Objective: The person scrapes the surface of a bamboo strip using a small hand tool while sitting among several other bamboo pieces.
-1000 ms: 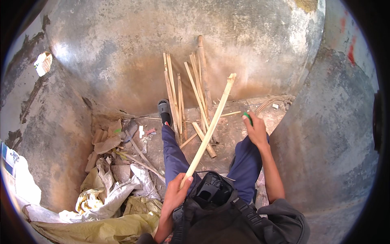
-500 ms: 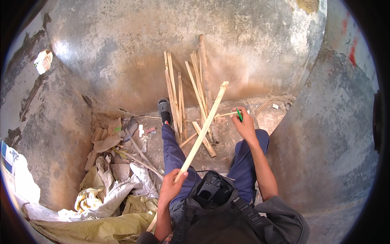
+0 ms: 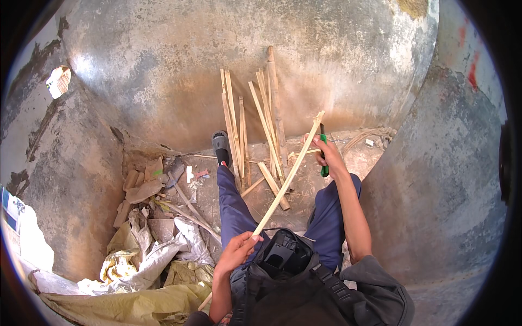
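Concrete wall (image 3: 179, 76)'s curving behind, sticks (image 3: 242, 141) leaning on it. From afar I'm seeing left hand (image 3: 239, 252) gripping wood strip (image 3: 289, 176) low, prob for steadying; it's slanting up twd right hand (image 3: 334, 157), which is clutching green-handled knife (image 3: 325, 171) near strip's top.

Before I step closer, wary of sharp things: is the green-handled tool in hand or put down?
In hand: the right hand grips the tool, its dark end beside the pale stick.
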`<control>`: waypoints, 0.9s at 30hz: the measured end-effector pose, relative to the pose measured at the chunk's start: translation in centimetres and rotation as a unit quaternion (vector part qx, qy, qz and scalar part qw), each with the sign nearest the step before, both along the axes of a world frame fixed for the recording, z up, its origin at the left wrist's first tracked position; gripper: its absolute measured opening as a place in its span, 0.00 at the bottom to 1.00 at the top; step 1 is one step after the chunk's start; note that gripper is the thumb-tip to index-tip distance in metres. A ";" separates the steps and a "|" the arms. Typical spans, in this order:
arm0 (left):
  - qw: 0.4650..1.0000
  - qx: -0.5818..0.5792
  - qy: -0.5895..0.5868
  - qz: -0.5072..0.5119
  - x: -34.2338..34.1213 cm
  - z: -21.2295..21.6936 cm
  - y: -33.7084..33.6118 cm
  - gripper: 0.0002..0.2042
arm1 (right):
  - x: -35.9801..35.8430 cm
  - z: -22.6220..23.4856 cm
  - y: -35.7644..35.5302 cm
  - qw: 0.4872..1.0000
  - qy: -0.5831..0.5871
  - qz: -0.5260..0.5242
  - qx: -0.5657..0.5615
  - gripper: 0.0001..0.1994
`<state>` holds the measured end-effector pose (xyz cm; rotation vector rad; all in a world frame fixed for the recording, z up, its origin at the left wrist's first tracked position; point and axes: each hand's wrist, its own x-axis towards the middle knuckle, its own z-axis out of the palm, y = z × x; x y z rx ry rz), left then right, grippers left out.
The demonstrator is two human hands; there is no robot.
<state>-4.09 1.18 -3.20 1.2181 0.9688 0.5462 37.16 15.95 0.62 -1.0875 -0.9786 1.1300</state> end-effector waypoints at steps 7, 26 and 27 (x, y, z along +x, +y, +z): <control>0.997 -0.055 -0.045 -0.019 -0.1 -0.4 0.1 0.16 | -0.3 -2.1 0.2 0.999 -0.021 -0.038 0.010 0.19; 0.935 0.281 0.127 0.175 2.2 0.5 0.7 0.12 | 0.1 -0.1 -1.6 0.822 -0.519 -0.228 0.058 0.17; 0.927 0.296 0.149 0.175 2.4 0.9 0.6 0.12 | -0.1 0.2 -1.9 0.822 -0.521 -0.224 0.052 0.16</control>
